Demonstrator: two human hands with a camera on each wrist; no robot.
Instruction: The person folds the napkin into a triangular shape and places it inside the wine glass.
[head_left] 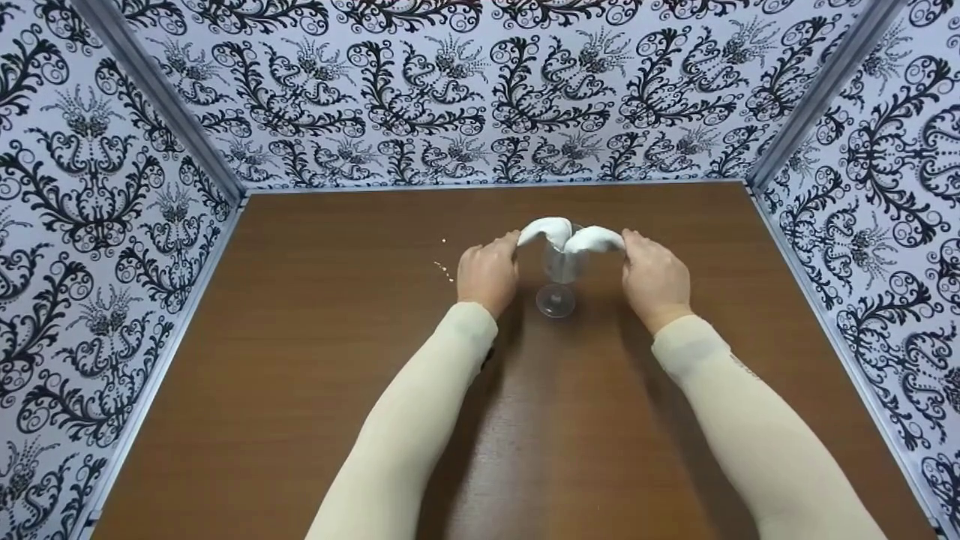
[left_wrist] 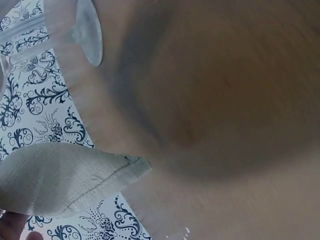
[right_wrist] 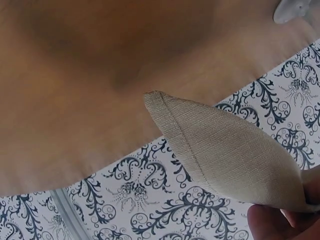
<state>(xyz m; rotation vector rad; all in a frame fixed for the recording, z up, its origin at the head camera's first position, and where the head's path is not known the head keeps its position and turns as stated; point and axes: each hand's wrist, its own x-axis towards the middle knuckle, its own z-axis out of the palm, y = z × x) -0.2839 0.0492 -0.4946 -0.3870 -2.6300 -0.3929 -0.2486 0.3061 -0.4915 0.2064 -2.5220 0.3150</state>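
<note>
A stemmed glass [head_left: 556, 301] stands upright on the table, with a white cloth napkin [head_left: 551, 226] tucked into its bowl. Two ends of the cloth fan out over the rim, one to each side. My left hand [head_left: 487, 276] pinches the left end, and my right hand [head_left: 656, 277] grips the right one. In the left wrist view a pointed, hemmed corner of the napkin [left_wrist: 65, 177] sticks out past the fingertips [left_wrist: 14, 225]. The right wrist view shows the other corner of the napkin [right_wrist: 225, 150], spread like a leaf beyond the fingers [right_wrist: 270, 222].
The brown wooden table [head_left: 337, 337] is enclosed at the back and sides by panels with black scroll patterns [head_left: 450, 90]. Small pale specks [head_left: 444, 271] lie on the tabletop left of the left hand. Grey metal strips edge the panels.
</note>
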